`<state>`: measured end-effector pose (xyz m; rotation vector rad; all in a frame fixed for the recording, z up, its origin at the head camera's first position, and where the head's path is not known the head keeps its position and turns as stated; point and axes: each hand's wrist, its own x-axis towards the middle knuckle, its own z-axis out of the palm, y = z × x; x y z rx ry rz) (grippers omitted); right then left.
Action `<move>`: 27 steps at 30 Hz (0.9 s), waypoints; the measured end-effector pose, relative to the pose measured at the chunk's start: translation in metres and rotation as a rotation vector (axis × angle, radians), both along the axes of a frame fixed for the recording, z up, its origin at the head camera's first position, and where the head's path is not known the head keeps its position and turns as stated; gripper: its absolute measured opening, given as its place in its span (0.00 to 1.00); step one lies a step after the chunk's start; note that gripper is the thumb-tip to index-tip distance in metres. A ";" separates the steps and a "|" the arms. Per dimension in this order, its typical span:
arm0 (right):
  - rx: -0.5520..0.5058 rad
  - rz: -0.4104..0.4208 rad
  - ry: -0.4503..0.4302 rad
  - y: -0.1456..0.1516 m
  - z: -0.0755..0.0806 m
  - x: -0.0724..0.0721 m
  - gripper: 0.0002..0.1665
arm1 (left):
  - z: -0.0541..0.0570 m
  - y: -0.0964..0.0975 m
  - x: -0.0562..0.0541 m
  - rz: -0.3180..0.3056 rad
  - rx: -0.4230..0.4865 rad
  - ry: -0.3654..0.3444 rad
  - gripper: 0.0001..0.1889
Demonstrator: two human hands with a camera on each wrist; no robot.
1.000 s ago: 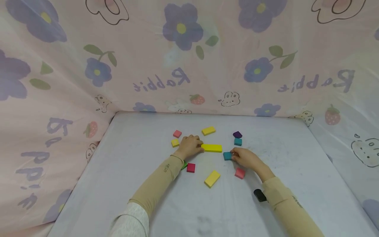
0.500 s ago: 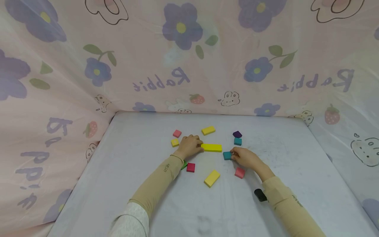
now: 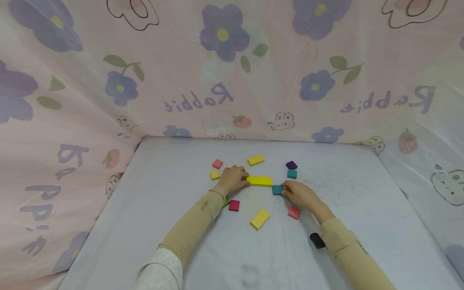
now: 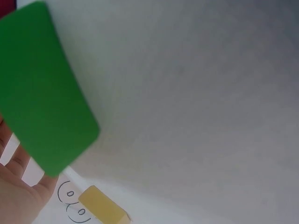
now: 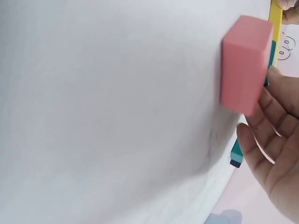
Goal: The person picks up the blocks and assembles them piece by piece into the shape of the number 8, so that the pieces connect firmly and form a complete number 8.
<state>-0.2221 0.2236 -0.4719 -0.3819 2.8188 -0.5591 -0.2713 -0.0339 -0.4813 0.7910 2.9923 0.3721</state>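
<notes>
In the head view, my left hand (image 3: 232, 180) grips the left end of a long yellow block (image 3: 259, 181) lying flat on the table. My right hand (image 3: 300, 194) pinches a teal square block (image 3: 277, 190) between thumb and fingers, its upper edge right by the yellow block's lower right corner. The right wrist view shows the left fingertips at the end of the yellow block (image 5: 276, 21) and the right thumb at the teal block (image 5: 272, 52). A pink block (image 5: 244, 70) stands large in front of that hand.
Around the hands lie a red block (image 3: 234, 205), a green block (image 4: 44, 88) partly under the left forearm, several yellow blocks such as one in front (image 3: 260, 219), a second teal block (image 3: 291, 174) and a purple piece (image 3: 291, 165). A black object (image 3: 317, 241) sits by the right sleeve.
My right hand has slid the teal block slightly left and up, closer to the long yellow block's right end. The left hand and yellow block stay in place.
</notes>
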 end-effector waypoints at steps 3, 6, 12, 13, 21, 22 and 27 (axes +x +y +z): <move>-0.004 -0.007 -0.001 -0.002 0.000 0.000 0.18 | 0.000 0.001 0.000 -0.004 0.008 -0.004 0.20; -0.016 -0.016 -0.002 -0.002 -0.001 0.000 0.18 | 0.000 0.001 0.000 -0.002 0.008 -0.009 0.20; -0.052 -0.027 0.000 -0.002 -0.002 0.002 0.20 | -0.002 0.000 -0.002 -0.003 0.006 -0.008 0.20; -0.053 -0.032 0.002 -0.002 -0.001 0.002 0.20 | -0.002 0.000 -0.002 -0.001 0.007 -0.012 0.20; -0.051 -0.048 0.014 -0.002 -0.001 0.005 0.20 | -0.002 0.000 -0.001 0.009 0.000 -0.037 0.20; -0.050 -0.050 0.014 -0.002 -0.001 0.005 0.20 | -0.001 0.000 -0.001 0.008 0.000 -0.039 0.20; -0.060 -0.053 0.018 0.000 -0.002 0.005 0.20 | -0.001 0.000 0.000 0.002 0.005 -0.038 0.21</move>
